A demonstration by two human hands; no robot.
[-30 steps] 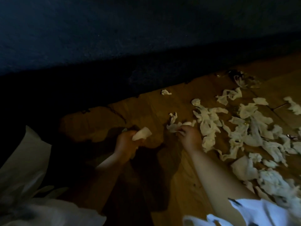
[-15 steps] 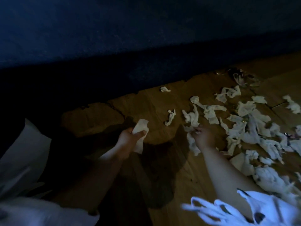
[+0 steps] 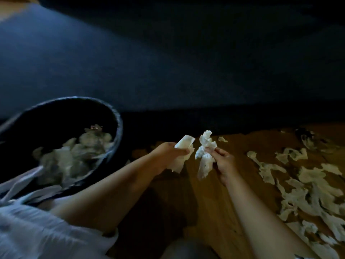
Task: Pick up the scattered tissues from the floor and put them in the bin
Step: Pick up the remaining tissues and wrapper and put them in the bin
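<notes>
While my left hand and right hand each grip tissues, I'd swing both over the bin before releasing

Head view, looking forward and down. The bin stands at the left, and a heap of tissues lies in it. To its right, above the floor, the left hand holds a tissue. Just beside it, the right hand holds a tissue bunch. The two pieces are near but apart. A small scrap lies on the floor behind the hands. The scattered tissues lie on the floor right of the right forearm. A broad furniture surface runs behind everything.
</notes>
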